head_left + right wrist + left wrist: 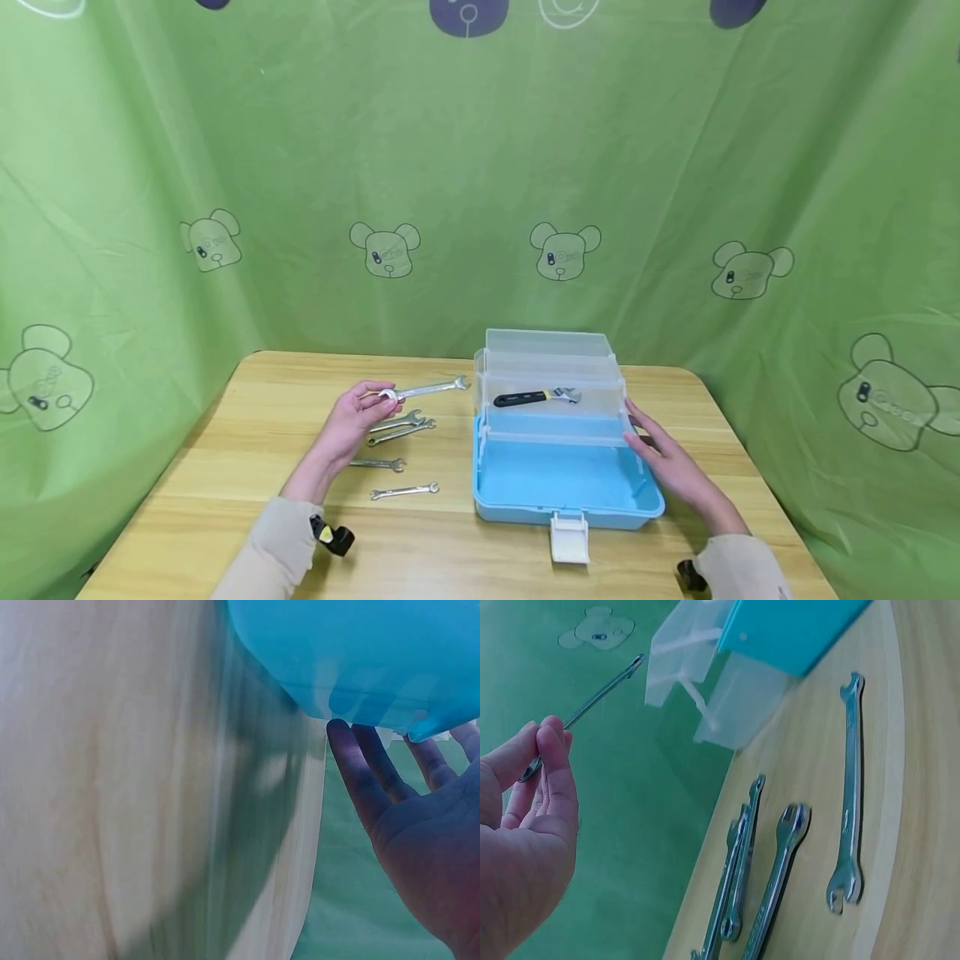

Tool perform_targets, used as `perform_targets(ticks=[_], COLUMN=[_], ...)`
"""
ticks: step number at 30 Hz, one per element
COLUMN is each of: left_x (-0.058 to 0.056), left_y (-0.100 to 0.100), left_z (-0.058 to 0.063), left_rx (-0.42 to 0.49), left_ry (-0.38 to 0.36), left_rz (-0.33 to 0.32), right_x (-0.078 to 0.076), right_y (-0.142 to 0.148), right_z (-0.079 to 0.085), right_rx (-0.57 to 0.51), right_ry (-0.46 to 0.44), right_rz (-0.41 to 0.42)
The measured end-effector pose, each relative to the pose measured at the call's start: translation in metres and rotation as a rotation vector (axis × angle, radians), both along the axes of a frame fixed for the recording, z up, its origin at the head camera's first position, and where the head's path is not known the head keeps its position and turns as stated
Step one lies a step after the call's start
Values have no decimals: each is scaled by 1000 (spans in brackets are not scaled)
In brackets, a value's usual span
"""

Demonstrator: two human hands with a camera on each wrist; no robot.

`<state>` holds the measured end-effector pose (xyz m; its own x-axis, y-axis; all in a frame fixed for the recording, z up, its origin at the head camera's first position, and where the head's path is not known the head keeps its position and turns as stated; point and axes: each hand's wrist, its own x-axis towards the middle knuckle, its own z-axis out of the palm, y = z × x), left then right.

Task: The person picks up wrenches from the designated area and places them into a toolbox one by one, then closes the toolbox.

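My left hand (351, 423) pinches a silver open-end wrench (429, 389) by one end between thumb and fingers, above the table. In the left wrist view the shaft of this wrench (600, 695) points away from the fingertips, toward the toolbox. The light-blue toolbox (517, 514) stands with its translucent trays (551, 367) raised. An adjustable wrench (522, 399) with a black handle lies in one tray. At the box's right side is my right hand (670, 468), its fairly straight fingers (360, 772) right at the box's edge.
Several silver wrenches lie left of the box, among them a small one (405, 492) nearest the front and another (386, 464) partly behind my left arm. The toolbox's white latch (570, 540) hangs at its front. A green curtain (465, 167) surrounds the wooden table (450, 558).
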<state>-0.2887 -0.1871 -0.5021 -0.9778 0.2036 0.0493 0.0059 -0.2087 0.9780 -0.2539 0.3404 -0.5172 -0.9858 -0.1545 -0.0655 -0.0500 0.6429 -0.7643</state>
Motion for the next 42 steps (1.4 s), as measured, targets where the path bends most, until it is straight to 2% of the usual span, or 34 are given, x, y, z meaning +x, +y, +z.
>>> perform_targets(ticks=[5, 12, 20, 26, 42], left_x=[5, 8, 4, 1, -4], left_y=[9, 30, 64, 89, 132], left_z=[4, 6, 4, 2, 8], left_rx=[14, 28, -39, -71, -102], left_ry=[16, 2, 32, 1, 40], left_rz=[-47, -84, -113, -115, -158], right_x=[1, 1, 1, 2, 2], right_y=[0, 0, 1, 0, -1], right_z=[-2, -4, -2, -2, -1], right_rx=[-1, 0, -11, -12, -24], right_ry=[0, 0, -3, -4, -10], right_rz=[-2, -7, -8, -10, -4])
